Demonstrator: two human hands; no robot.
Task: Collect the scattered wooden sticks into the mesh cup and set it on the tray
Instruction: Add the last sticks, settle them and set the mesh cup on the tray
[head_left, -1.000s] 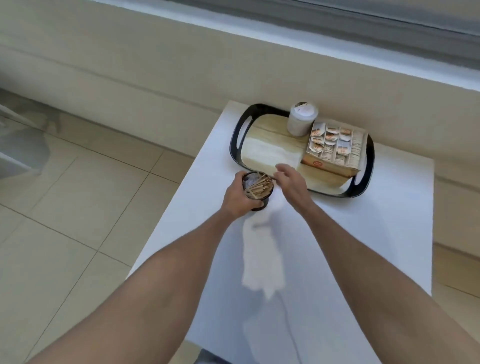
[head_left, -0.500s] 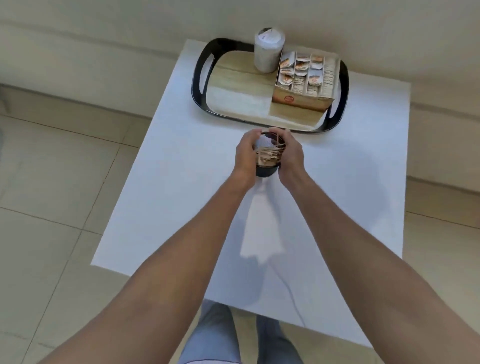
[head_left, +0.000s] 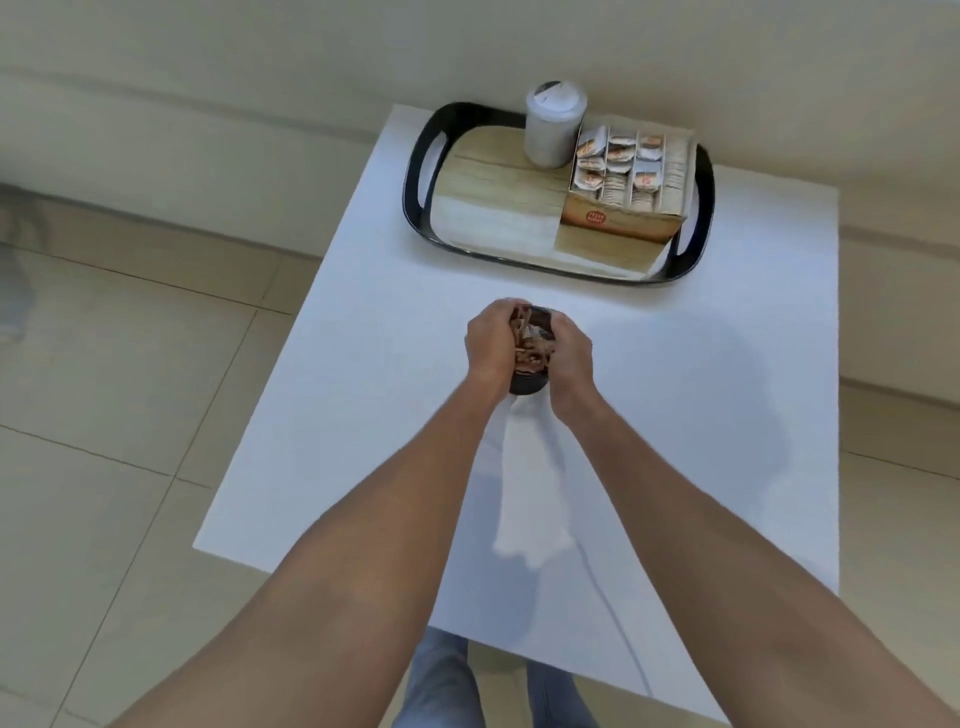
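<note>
On the white table (head_left: 675, 415), short of the tray (head_left: 415, 182), the left hand (head_left: 491, 345) and right hand (head_left: 569, 358) are both wrapping closed around the mesh cup (head_left: 527, 383) from either side; wooden sticks (head_left: 532, 340) are sitting inside it.

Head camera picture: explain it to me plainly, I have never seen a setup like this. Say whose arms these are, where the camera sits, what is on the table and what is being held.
There is no machine here. A camera worn on a person's head looks down at their own bare arms. The left hand and right hand together grip a dark mesh cup filled with wooden sticks, just above a white table. Farther back lies a black-rimmed tray carrying a lidded paper cup and a box of sachets. The mesh cup is not on the tray yet.
</note>
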